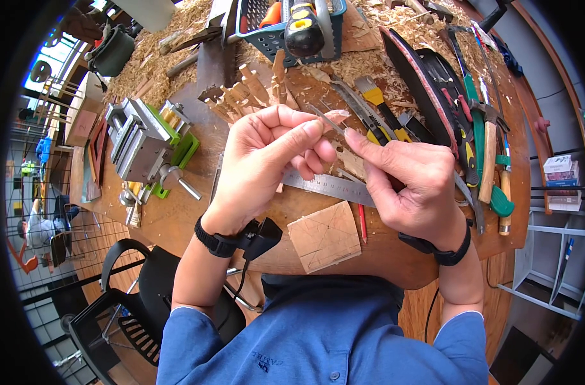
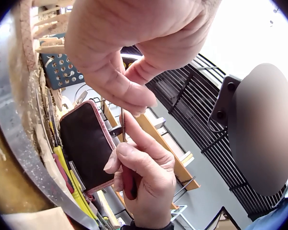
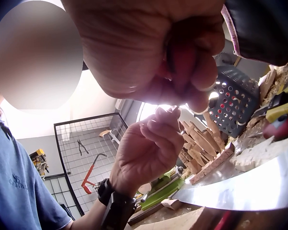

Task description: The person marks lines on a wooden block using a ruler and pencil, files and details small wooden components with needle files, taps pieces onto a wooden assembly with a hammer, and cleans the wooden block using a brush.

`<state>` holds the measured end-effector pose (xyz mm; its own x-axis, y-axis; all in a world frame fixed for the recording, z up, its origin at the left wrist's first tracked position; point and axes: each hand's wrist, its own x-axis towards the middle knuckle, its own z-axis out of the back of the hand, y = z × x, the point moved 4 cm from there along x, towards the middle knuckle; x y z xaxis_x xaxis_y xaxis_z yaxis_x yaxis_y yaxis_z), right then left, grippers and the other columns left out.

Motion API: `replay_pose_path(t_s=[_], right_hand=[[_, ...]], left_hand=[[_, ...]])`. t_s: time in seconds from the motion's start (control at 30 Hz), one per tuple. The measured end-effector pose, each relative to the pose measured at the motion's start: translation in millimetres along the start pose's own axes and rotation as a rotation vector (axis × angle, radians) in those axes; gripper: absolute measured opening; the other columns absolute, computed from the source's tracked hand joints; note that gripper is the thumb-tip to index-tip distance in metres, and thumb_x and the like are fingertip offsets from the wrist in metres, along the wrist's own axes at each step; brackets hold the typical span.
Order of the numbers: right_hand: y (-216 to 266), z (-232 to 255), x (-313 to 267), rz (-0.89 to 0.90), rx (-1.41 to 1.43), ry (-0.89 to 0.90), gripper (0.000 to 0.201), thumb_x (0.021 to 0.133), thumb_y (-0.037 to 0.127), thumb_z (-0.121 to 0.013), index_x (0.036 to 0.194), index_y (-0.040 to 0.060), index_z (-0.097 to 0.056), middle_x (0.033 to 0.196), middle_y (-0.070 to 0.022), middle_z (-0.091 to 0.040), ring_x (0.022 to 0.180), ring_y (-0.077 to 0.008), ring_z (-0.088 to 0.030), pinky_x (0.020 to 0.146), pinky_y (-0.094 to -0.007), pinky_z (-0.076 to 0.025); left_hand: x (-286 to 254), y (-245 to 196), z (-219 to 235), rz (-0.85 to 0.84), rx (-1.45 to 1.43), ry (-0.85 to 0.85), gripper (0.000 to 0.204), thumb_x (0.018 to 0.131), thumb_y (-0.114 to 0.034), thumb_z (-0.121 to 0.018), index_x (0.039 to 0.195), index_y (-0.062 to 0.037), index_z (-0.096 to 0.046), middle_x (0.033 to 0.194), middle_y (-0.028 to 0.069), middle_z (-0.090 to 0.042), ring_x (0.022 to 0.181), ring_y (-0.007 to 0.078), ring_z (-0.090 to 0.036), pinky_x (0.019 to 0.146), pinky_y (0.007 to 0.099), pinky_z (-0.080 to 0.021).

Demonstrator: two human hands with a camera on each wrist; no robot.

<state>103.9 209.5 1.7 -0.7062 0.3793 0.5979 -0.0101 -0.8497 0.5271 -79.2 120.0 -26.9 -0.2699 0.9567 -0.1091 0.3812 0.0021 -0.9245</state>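
In the right hand (image 1: 414, 176) is a tool with a red handle (image 2: 129, 182) and a thin metal blade (image 1: 327, 122), the thumb and fingers curled round the handle. The left hand (image 1: 266, 154) is raised above the table, its thumb and index finger pinching a small pale piece (image 1: 338, 115), too small to make out clearly. The blade lies against the left fingertips. In the right wrist view the right hand (image 3: 153, 52) hides most of the tool, and the left hand (image 3: 146, 155) is below it.
Below the hands lie a steel ruler (image 1: 324, 185), a square wooden board (image 1: 324, 237) and a red pencil (image 1: 363, 222). A vise (image 1: 138, 141) stands left, carved wooden pieces (image 1: 247, 93) and a blue basket (image 1: 263, 42) behind, cutters (image 1: 376, 96), a black case (image 1: 424, 90) and a hammer (image 1: 488, 147) right.
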Motion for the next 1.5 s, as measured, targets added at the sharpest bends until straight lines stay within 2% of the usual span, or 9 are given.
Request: replay_pose_path(t_s=[0.23,0.3,0.43,0.57,0.7,0.83,1.0,1.43,1.5], right_hand=[[-2.1,-1.1,-0.7,-0.012,-0.015,-0.008,0.048,0.073,-0.007,-0.068,0.119,0.0068,-0.078,0.062,-0.0084,-0.059,0.049,-0.0229,-0.057,0.047,-0.0356,-0.045],[-1.0,1.3,-0.2,-0.01,-0.02,0.0,0.049,0.073,-0.007,-0.068,0.118,0.0069,-0.078,0.062,-0.0084,-0.059,0.049,-0.0229,-0.057,0.047,-0.0356,-0.045],[-1.5,-0.6,-0.1,0.002,-0.006,-0.005,0.049,0.073,-0.007,-0.068,0.118,0.0071,-0.078,0.062,-0.0083,-0.059,0.049,-0.023,-0.057,0.047,-0.0356,-0.045],[0.1,1.1,0.7,0.001,-0.036,0.006,0.049,0.072,-0.007,-0.068,0.117,0.0071,-0.079,0.062,-0.008,-0.059,0.049,-0.023,-0.057,0.048,-0.0356,-0.046],[-2.7,4.6,0.2,-0.032,-0.07,-0.067,0.047,0.074,-0.01,-0.067,0.117,0.0056,-0.079,0.06,-0.0088,-0.057,0.047,-0.0231,-0.055,0.047,-0.0349,-0.044],[-2.5,12.8,1.9,-0.056,-0.066,-0.151,0.046,0.076,-0.012,-0.066,0.117,0.0039,-0.078,0.059,-0.0097,-0.055,0.046,-0.0229,-0.053,0.047,-0.0344,-0.043],[1.3,8.7,0.7,0.025,-0.097,-0.01,0.048,0.07,-0.008,-0.068,0.115,0.0054,-0.079,0.059,-0.0079,-0.057,0.046,-0.022,-0.055,0.046,-0.0339,-0.043],[-0.6,4.6,0.5,-0.019,-0.101,0.005,0.045,0.073,-0.007,-0.068,0.114,0.0049,-0.079,0.062,-0.0084,-0.06,0.047,-0.0229,-0.057,0.046,-0.0348,-0.044],[-2.3,3.1,1.1,-0.006,-0.061,-0.038,0.044,0.073,-0.007,-0.068,0.115,0.0046,-0.079,0.062,-0.0089,-0.061,0.048,-0.0232,-0.057,0.047,-0.0349,-0.045]], left_hand=[[-1.4,1.9,-4.2,0.034,0.0,0.016,0.013,0.103,-0.009,-0.065,0.11,0.0019,-0.07,0.085,0.0122,-0.076,0.064,0.0096,-0.07,0.058,0.0198,-0.057],[-0.9,-3.9,0.1,-0.008,0.035,-0.04,0.014,0.104,-0.009,-0.064,0.109,0.002,-0.07,0.085,0.0121,-0.076,0.064,0.0096,-0.07,0.057,0.0199,-0.056],[-0.9,0.3,-4.9,-0.002,0.047,0.02,0.013,0.104,-0.009,-0.064,0.109,0.002,-0.07,0.085,0.0123,-0.076,0.064,0.0098,-0.07,0.057,0.02,-0.056],[-1.4,-1.7,-1.7,-0.026,0.004,-0.003,0.012,0.103,-0.009,-0.066,0.109,0.001,-0.069,0.085,0.0129,-0.076,0.064,0.01,-0.07,0.057,0.0203,-0.056],[-2.6,2.9,-8.0,-0.009,0.015,0.056,0.012,0.103,-0.009,-0.067,0.109,0.0005,-0.069,0.085,0.0128,-0.076,0.065,0.0107,-0.07,0.057,0.0206,-0.056],[-2.4,-1.3,-3.1,-0.044,0.057,-0.003,0.012,0.102,-0.009,-0.068,0.109,0.0004,-0.069,0.084,0.0121,-0.076,0.064,0.0104,-0.07,0.057,0.0208,-0.055],[-1.8,-1.3,-1.8,-0.08,0.098,-0.034,0.012,0.102,-0.008,-0.068,0.109,0.0012,-0.069,0.083,0.0116,-0.076,0.064,0.0094,-0.069,0.057,0.0208,-0.055],[-2.9,-2.1,-5.6,-0.097,0.183,-0.031,0.012,0.102,-0.008,-0.067,0.108,0.002,-0.069,0.084,0.0109,-0.076,0.066,0.0091,-0.068,0.06,0.0212,-0.054],[-2.9,-3.8,-5.2,-0.102,0.184,-0.029,0.011,0.102,-0.008,-0.066,0.108,0.0019,-0.069,0.084,0.011,-0.076,0.066,0.0091,-0.069,0.06,0.0213,-0.054]])
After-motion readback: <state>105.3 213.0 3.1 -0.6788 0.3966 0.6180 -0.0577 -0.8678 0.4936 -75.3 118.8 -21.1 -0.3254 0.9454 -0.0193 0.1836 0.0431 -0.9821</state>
